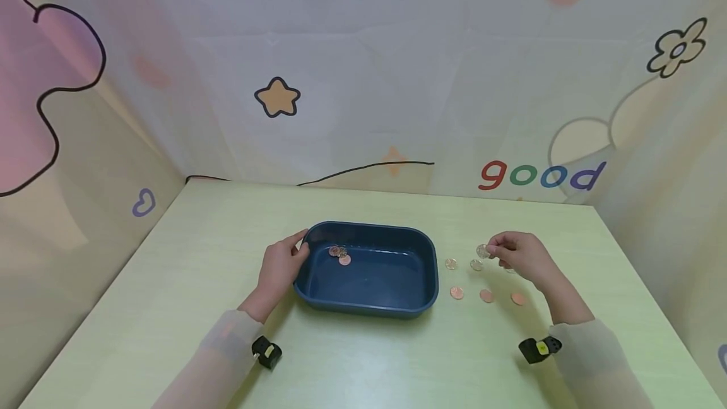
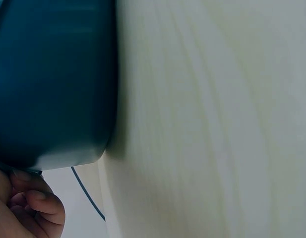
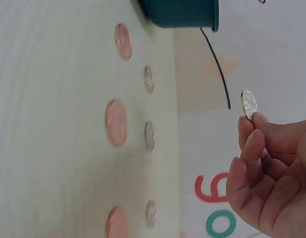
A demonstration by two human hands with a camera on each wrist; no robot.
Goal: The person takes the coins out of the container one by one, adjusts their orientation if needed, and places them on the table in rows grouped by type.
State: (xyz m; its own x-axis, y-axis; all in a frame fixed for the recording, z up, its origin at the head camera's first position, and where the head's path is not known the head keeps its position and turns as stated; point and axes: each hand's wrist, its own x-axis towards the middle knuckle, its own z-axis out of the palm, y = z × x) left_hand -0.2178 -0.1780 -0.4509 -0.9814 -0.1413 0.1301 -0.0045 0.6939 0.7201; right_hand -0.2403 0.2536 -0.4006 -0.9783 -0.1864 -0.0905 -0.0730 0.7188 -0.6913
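Observation:
A dark blue rectangular plastic tub stands on the table. My left hand grips its left end by the rim; in the left wrist view, curled fingers show at the tub's corner. Between thumb and index finger, my right hand pinches a silver coin, raised above the table to the right of the tub. Below that hand lie silver coins, one partly hidden by it, and a nearer row of three copper coins. Inside the tub, a few coins are bunched toward the back left.
The pale green wood-grain table ends at a printed cloth backdrop behind and at both sides. Both wrists carry small black devices on straps.

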